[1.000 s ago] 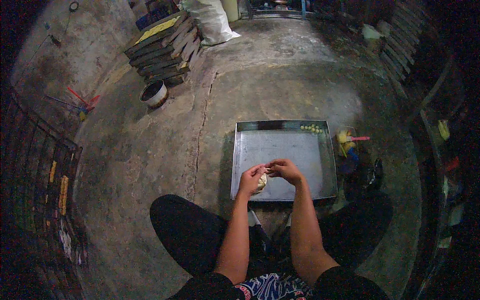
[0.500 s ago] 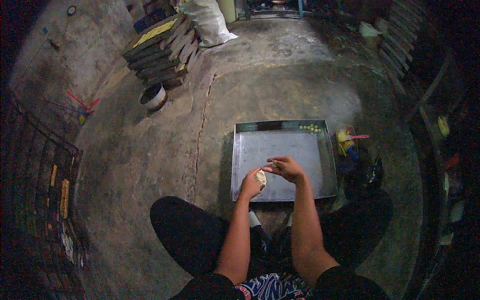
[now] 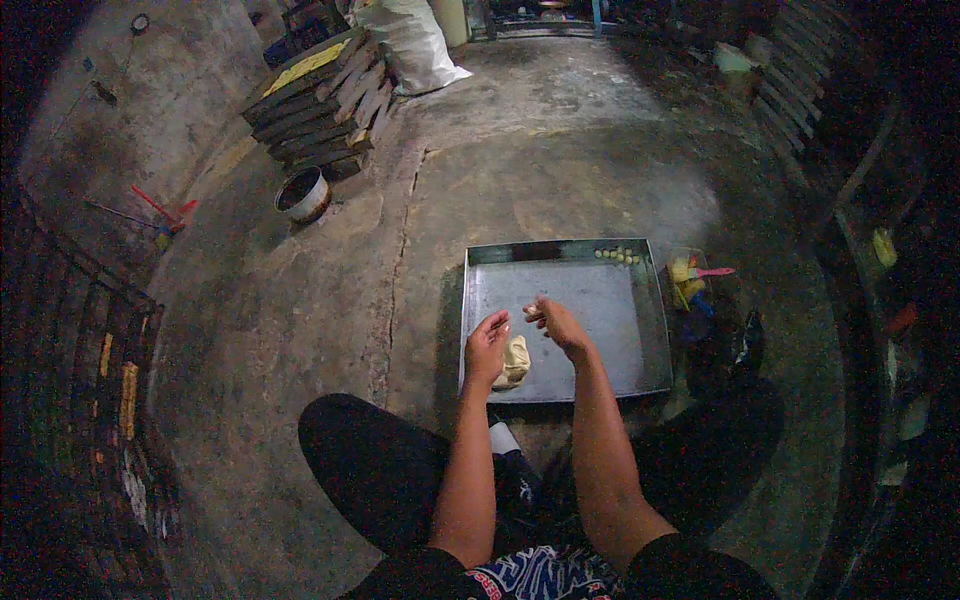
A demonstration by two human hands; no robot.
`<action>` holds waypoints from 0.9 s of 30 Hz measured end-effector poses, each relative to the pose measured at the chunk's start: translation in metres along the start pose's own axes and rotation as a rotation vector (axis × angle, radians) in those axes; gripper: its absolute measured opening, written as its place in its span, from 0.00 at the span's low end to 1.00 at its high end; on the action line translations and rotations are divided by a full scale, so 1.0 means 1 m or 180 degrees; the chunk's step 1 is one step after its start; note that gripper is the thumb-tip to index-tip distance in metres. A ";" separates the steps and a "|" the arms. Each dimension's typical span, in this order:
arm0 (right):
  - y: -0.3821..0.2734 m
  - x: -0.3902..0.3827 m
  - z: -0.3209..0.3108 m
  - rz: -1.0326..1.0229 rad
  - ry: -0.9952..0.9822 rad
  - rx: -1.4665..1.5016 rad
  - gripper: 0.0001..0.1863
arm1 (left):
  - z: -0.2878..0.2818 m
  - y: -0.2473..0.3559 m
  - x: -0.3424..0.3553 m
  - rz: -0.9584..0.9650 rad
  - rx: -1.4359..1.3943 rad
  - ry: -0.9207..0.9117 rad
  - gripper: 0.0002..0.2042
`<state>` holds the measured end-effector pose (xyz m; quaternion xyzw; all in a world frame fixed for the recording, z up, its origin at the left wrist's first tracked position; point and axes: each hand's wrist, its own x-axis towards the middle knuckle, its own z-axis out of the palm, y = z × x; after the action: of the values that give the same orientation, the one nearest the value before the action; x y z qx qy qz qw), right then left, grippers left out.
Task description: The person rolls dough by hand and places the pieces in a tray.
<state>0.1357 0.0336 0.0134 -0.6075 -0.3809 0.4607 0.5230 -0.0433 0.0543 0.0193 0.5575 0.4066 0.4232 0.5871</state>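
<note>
A large metal tray (image 3: 666,345) lies on the floor in front of my crossed legs. My left hand (image 3: 487,348) is over its left part, fingers stretched upward. Beside that palm a pale, soft lump of dough (image 3: 514,362) rests at the tray's near left; whether the hand still touches it is hard to see. A little to the right, my right hand (image 3: 557,325) is over the middle of the tray with its fingers curled around a small piece of dough (image 3: 532,311), mostly hidden. Several small dough balls (image 3: 617,256) sit in the tray's far right corner.
Right of the tray stands a small container with a pink-handled brush (image 3: 714,272) and yellow and blue things. A round pot (image 3: 303,196) stands on the floor at the far left, near stacked wooden boards (image 3: 318,105) and a white sack (image 3: 420,50).
My hands have moved apart. The dough lump, earlier in my left hand, now lies beside it at the tray. My right hand has risen slightly and its fingers have curled.
</note>
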 end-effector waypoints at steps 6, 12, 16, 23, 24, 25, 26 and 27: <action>-0.051 -0.028 0.020 0.0322 -0.0883 -0.0014 0.13 | -0.007 0.019 -0.005 0.0270 0.0454 -0.0244 0.20; -0.050 -0.023 0.018 0.0375 -0.0353 -0.0113 0.13 | 0.005 0.038 -0.009 -0.0123 0.0121 -0.0082 0.19; -0.049 -0.019 0.017 -0.0214 -0.0774 0.0262 0.12 | -0.003 0.033 -0.005 -0.0409 -0.0254 0.0487 0.14; -0.057 -0.020 0.001 -0.1149 -0.0549 -0.0483 0.10 | -0.001 0.080 -0.013 -0.1221 -0.2059 -0.0327 0.14; -0.060 -0.020 0.002 -0.1001 -0.0507 -0.0442 0.11 | -0.002 0.077 -0.013 -0.1038 -0.1730 -0.0454 0.15; -0.062 -0.019 0.002 -0.0851 -0.0460 -0.0403 0.11 | -0.001 0.073 -0.013 -0.0859 -0.1400 -0.0582 0.17; -0.065 -0.019 0.003 -0.0701 -0.0409 -0.0366 0.12 | 0.002 0.069 -0.014 -0.0681 -0.1068 -0.0709 0.18; -0.066 -0.020 0.005 -0.0690 -0.0320 -0.0694 0.12 | 0.011 0.070 -0.014 -0.0456 -0.0571 -0.0500 0.17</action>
<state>0.1269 0.0268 0.0819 -0.5921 -0.5177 0.3873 0.4809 -0.0401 0.0384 0.0897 0.5038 0.3587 0.3699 0.6933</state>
